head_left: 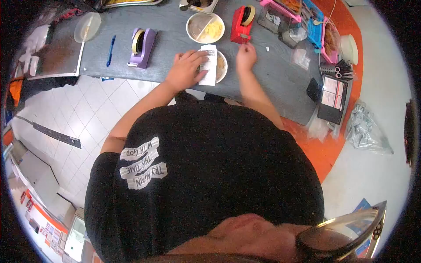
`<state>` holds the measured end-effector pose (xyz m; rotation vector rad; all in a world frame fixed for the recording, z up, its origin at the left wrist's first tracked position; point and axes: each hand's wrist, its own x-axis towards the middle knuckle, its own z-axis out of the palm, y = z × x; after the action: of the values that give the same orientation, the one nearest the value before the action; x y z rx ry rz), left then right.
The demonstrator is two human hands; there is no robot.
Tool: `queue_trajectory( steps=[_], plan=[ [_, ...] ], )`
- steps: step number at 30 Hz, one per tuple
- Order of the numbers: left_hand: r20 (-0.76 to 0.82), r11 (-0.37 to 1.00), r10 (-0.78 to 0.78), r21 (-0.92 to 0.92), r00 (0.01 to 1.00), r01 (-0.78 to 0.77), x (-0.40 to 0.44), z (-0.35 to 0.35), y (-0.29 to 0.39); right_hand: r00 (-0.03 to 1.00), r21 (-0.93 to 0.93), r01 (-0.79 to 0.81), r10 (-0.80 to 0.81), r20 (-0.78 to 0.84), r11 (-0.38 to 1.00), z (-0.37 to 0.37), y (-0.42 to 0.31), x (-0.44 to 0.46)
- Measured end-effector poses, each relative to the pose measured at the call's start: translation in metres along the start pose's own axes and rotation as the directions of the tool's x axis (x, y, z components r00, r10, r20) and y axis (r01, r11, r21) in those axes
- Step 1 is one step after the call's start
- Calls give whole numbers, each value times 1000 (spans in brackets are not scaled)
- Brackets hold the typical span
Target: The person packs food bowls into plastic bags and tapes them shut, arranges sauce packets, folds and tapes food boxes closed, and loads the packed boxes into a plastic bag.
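A: Where is the paper slip (210, 72)?

B: Across the top of a round bowl (226, 65) at the near edge of the bench (280, 83), roughly midway along that edge.

A: Which way does it run?

B: Its long axis goes from the near edge toward the far side, almost square to the near edge. The printed face is up, and one short end points at the person, the other at a second bowl (188, 30) just beyond.

A: And the left hand (188, 70)?

B: It comes in over the near edge from the left, palm down, fingers spread and slightly bent. Fingertips and thumb rest on the slip's left side, pressing rather than gripping.

A: The right hand (246, 57)?

B: Its fingers are curled together at the cutter end of the red tape dispenser (239, 28). Whether they pinch tape cannot be told. The forearm slants inward over the near edge.

A: How does that dispenser lie?

B: Lengthwise too, cutter toward the near edge, like the purple tape dispenser (149, 46) left of the left hand. Farther toward the bench's left end lies a blue pen (111, 50).
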<state>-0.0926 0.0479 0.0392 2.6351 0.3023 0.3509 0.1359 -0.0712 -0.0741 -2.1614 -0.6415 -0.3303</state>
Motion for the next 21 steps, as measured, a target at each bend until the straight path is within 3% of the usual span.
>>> queue_trajectory(
  steps=[1,2,3,5,6,8,10,12,13,15,16,18,19,21],
  plan=[
    [-3,1000,20,-21,1000,-20,-1,0,-2,939,158,-343,331,100,926,-1,-1,13],
    [3,1000,21,-22,1000,-21,-1,0,-3,762,266,-647,601,242,714,-6,-1,20],
    [-1,999,12,-49,1000,-12,-1,0,-4,760,266,-649,604,238,713,-12,4,22],
    [-8,996,9,-83,1000,-10,0,1,-4,547,502,-809,703,454,305,-25,14,29],
    [5,997,-2,-78,1000,3,0,0,-5,536,473,-828,675,507,301,-43,3,30],
    [9,997,-22,-79,1000,22,1,1,-7,712,714,-699,119,692,30,-76,-55,21],
    [-46,986,-85,-148,995,77,-3,6,-8,456,485,-852,-177,872,196,-100,-99,14],
    [-64,980,-80,-190,995,66,-5,11,-11,231,362,-804,-313,921,473,-96,-131,6],
    [-90,974,-76,-221,993,54,-5,12,-13,237,366,-801,-310,921,475,-87,-137,3],
    [-103,969,-67,-242,992,40,-7,14,-16,-80,22,-469,-67,995,883,-68,-144,3],
    [-111,965,-64,-262,992,33,-8,15,-17,-76,22,-466,-65,995,885,-62,-143,3],
    [-90,963,-74,-264,993,48,-10,16,-17,44,-71,-195,81,996,978,-53,-141,-1],
    [-66,962,-85,-265,994,65,-11,16,-16,46,-73,-193,84,995,978,-53,-140,-3],
    [-62,960,-64,-278,996,45,-11,14,-16,239,-11,101,-13,971,995,-54,-139,-7]
  ],
)
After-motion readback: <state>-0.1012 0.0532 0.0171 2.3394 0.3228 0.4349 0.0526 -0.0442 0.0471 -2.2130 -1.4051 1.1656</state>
